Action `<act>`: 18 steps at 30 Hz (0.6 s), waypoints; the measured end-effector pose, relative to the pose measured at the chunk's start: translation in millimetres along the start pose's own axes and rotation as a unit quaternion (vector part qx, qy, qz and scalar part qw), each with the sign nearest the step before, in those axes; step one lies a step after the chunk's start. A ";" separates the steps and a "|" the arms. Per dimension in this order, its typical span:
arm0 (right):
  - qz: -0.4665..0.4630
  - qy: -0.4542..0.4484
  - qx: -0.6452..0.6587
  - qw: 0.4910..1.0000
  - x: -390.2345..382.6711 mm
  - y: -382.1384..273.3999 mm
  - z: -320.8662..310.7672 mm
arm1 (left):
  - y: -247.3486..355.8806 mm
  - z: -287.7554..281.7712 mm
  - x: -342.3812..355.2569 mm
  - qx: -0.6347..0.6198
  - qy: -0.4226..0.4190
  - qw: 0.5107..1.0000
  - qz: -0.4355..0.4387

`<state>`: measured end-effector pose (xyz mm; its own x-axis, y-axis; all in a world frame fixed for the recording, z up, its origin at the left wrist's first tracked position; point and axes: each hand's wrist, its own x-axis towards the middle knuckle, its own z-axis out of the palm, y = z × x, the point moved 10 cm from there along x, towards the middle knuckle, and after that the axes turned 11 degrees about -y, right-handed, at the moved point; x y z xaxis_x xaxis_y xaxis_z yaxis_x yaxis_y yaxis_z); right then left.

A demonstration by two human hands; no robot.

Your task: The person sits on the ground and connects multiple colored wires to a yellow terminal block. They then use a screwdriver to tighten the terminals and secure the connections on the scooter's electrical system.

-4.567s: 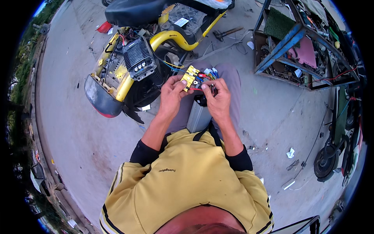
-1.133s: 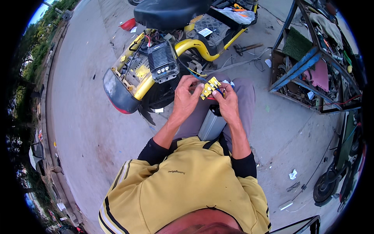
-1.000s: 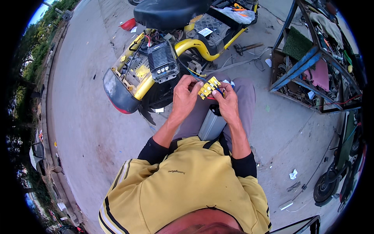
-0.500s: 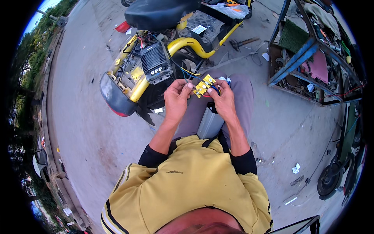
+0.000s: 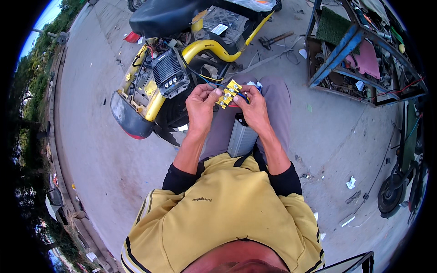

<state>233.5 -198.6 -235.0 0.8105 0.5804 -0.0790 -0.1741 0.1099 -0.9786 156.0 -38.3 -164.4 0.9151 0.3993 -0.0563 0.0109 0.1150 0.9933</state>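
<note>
My left hand (image 5: 200, 104) is closed with thumb and finger at the left side of a yellow terminal block (image 5: 230, 93) that has several silver screw terminals. My right hand (image 5: 254, 107) is closed on the block's right side, thumb against it, along with blue, red and dark wires (image 5: 242, 96). Pale connectors (image 5: 254, 84) show just beyond those fingers. Below the hands a silver metal case (image 5: 242, 136) with a black top and strap sits between my thighs. Up and left, a black finned controller box (image 5: 166, 70) with loose wires rests on a stripped yellow scooter (image 5: 205, 50).
A hammer (image 5: 275, 40) and grey straps lie on the pavement beyond my knees. A rusty blue metal rack (image 5: 346, 50) full of parts stands at upper right. Another scooter (image 5: 393, 191) is at far right, with paper scraps (image 5: 350, 183) nearby. A kerb and plants line the left.
Since 4.6 seconds ago the terminal block has turned, and its bundle of wires is now mostly behind it. Over the last second the view has shifted, with both hands still on the block.
</note>
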 end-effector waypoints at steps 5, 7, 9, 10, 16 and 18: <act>0.002 0.004 0.009 1.000 0.6 1.2 -1.1 | -3.6 0.9 2.5 0.032 0.000 0.999 0.020; 0.005 0.004 -0.002 1.000 0.0 -1.8 -0.6 | -6.8 -1.4 0.7 0.040 0.018 0.999 0.024; 0.010 -0.001 0.010 1.000 -1.2 -6.9 1.1 | -9.7 -3.8 0.3 0.046 0.027 0.998 0.027; 0.015 -0.005 0.028 0.999 -2.5 -10.6 2.3 | -12.0 -4.2 1.2 0.046 0.027 0.998 0.025; 0.004 -0.069 0.111 0.991 -1.9 -10.7 6.8 | -5.4 4.5 2.6 0.084 0.023 0.995 0.047; 0.004 -0.094 0.150 0.984 -3.3 -13.8 7.0 | -3.2 5.0 2.8 0.104 0.021 0.993 0.048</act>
<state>229.4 -196.3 -219.9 0.6954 0.7183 -0.0212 -0.3594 0.3220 -0.8759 160.5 -42.1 -167.2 0.8983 0.4376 0.0400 0.0113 -0.1139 0.9934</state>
